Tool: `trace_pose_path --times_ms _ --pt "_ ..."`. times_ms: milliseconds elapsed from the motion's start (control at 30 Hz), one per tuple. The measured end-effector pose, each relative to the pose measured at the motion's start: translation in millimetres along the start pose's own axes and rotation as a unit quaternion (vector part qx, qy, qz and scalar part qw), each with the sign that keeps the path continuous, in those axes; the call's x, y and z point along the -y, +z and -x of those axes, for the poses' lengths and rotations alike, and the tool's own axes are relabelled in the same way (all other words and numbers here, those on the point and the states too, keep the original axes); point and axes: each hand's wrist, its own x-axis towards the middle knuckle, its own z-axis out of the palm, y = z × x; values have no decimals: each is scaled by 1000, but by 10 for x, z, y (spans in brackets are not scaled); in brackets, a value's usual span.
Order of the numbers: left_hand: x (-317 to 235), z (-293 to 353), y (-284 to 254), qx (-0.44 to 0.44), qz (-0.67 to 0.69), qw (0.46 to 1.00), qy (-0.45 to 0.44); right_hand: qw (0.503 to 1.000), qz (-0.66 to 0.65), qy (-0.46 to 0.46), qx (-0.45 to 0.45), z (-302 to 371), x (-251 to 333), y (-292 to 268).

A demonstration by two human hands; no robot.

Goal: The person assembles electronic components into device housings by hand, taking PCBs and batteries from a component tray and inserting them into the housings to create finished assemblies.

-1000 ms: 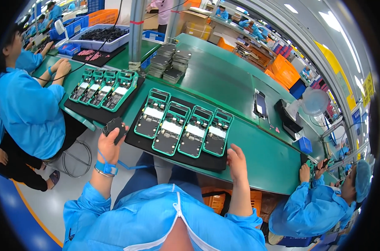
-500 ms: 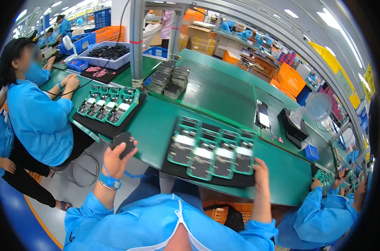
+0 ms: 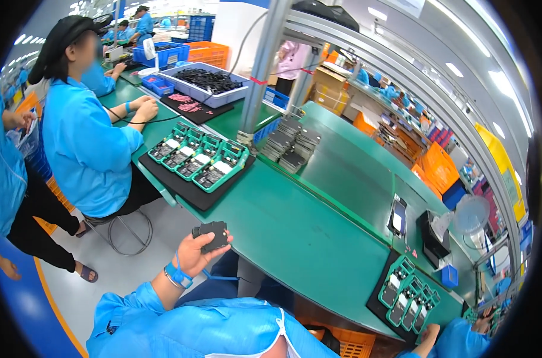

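My left hand, palm up with a blue wrist strap below it, grips a few small dark rectangular plates in front of the bench edge. Far to the right, my right hand is closed at the near right edge of a black mat; its fingers are partly hidden. Several green frames holding phone-like parts with white patches lie on that mat. A second black mat to the left carries a row of similar green frames.
Stacks of dark plates stand beyond the metal post. A co-worker sits at left, near a grey bin of black parts. At right are a phone, a black box and a small blue bin.
The mat with green frames has moved right along the bench with my right hand. The view has turned left. My left hand still holds the dark plates.
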Motion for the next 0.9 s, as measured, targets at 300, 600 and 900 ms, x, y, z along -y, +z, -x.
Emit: trace_pose_path --times_ms 300,600,900 --pt "-108 255 87 -8 -6 1000 10 701 146 -687 124 3992 1054 3606" --pt "-545 728 -176 17 57 998 -4 707 44 -232 667 6509 1204 6372" --pt "-779 865 -326 -35 34 998 31 740 -14 -125 661 6494 1305 6709"
